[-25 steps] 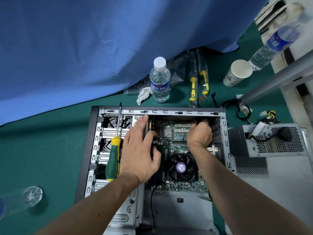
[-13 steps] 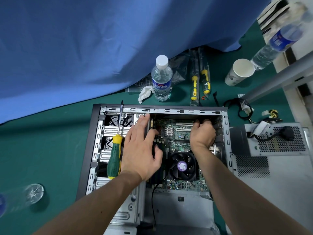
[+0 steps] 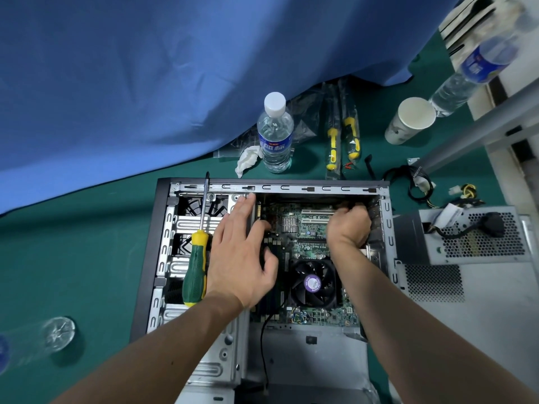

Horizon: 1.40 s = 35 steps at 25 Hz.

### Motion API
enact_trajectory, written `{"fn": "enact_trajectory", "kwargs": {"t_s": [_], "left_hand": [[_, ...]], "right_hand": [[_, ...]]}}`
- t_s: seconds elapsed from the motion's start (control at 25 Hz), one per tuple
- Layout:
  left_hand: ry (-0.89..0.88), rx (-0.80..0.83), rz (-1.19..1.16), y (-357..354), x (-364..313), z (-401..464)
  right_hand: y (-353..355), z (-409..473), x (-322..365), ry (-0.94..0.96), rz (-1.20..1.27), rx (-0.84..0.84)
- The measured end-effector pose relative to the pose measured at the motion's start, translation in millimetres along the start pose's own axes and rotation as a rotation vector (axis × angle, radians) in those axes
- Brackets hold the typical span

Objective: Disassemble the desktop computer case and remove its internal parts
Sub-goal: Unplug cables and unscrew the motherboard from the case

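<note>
My right hand [image 3: 348, 225] has crept toward one o'clock inside the case [image 3: 163, 228], fingers curled on something hidden at the far corner; my left hand [image 3: 242, 258] stays spread along the board's [image 3: 306, 237] nine o'clock edge. I judge the board is being worked free. The bottle [image 3: 275, 135] label is unreadable.

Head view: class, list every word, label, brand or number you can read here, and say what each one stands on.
No text can be read with certainty.
Upright water bottle, blue label: white characters, blurred.
Tilted water bottle at the far right, blue label: blurred.
Cooler fan, purple hub sticker: print too small.
Motherboard: white silkscreen markings, too small.
Power supply, white cable tag: unreadable.
</note>
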<state>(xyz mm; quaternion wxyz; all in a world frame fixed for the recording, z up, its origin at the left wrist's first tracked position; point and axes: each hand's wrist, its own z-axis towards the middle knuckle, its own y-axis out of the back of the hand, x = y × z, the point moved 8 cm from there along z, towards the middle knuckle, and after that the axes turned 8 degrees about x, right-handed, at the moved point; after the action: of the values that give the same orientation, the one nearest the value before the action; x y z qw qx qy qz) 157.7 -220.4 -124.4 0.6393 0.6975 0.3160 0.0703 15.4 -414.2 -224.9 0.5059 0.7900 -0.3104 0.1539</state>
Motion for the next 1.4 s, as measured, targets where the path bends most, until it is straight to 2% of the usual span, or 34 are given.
{"fn": "enact_trajectory", "kwargs": {"t_s": [0.24, 0.52, 0.8, 1.04, 1.24, 1.4], "left_hand": [[-0.004, -0.002, 0.002, 0, -1, 0], [-0.004, 0.002, 0.0, 2, -2, 0], [0.0, 0.002, 0.007, 1, -1, -1], [0.0, 0.002, 0.017, 1, -1, 0], [0.003, 0.004, 0.001, 1, -1, 0], [0.005, 0.004, 0.007, 0, -1, 0]], "right_hand": [[-5, -12, 14, 0.203, -0.282, 0.015], [-4, -3, 4, 0.055, -0.146, 0.041], [-8, 4, 2, 0.022, -0.073, 0.065], [-10, 4, 6, 0.054, -0.159, 0.068], [-9, 4, -5, -0.042, 0.111, 0.05], [-6, -1, 0, 0.011, 0.0, 0.039]]}}
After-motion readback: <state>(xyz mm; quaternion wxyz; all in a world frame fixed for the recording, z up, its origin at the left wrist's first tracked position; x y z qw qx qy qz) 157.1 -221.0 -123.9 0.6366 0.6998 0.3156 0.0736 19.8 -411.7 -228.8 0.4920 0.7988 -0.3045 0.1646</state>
